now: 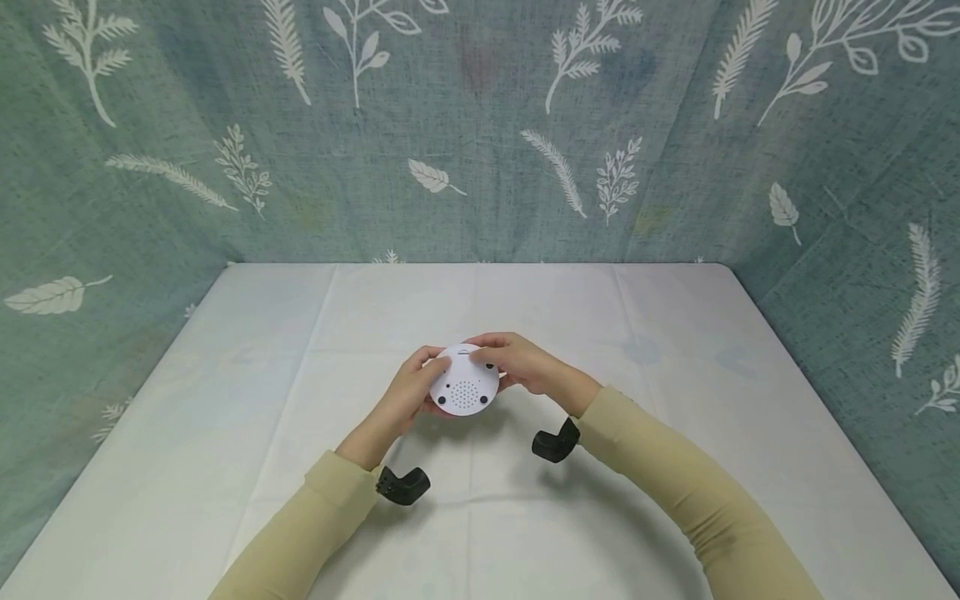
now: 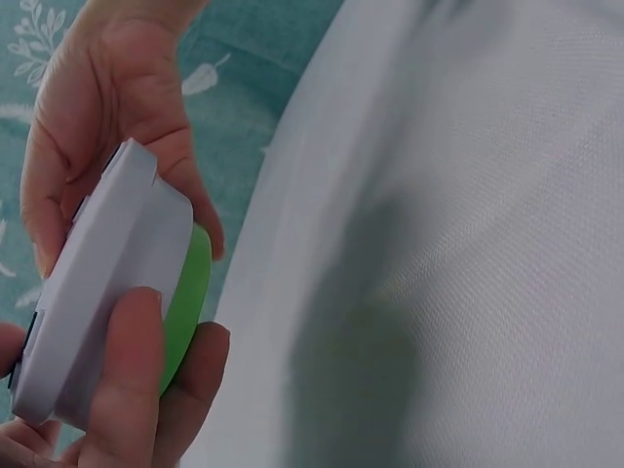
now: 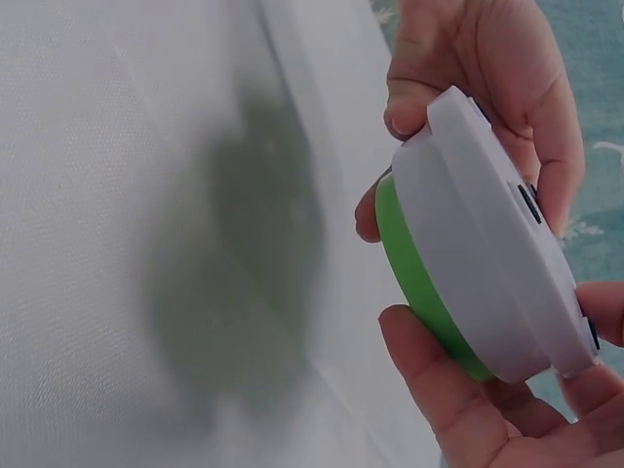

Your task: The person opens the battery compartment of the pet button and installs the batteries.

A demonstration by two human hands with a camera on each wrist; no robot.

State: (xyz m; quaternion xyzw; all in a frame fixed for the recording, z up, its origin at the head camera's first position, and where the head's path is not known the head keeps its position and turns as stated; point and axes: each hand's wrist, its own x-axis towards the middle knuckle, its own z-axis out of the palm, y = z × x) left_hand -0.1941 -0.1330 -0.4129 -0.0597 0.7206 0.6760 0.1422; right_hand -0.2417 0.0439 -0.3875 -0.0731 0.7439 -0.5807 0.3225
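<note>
A round white buzzer button [image 1: 467, 375] is held up above the table, its flat underside turned to the head camera. That underside shows a speaker grille of small holes, dark round feet and a slot near the top edge. My left hand [image 1: 408, 387] grips the left side, thumb on the underside. On the right side my right hand [image 1: 525, 365] pinches it, thumb near the slot. Both wrist views show the green cap [image 2: 191, 302] facing away from the underside, with fingers [image 3: 439, 375] of the right hand curled against it.
A white cloth covers the table [image 1: 300, 433], with soft shadows below the hands. Green-blue curtains [image 1: 480, 192] with white leaf prints surround it at the back and sides. A black wrist-camera mount [image 1: 405, 487] sticks out at the left cuff, another [image 1: 557, 443] at the right.
</note>
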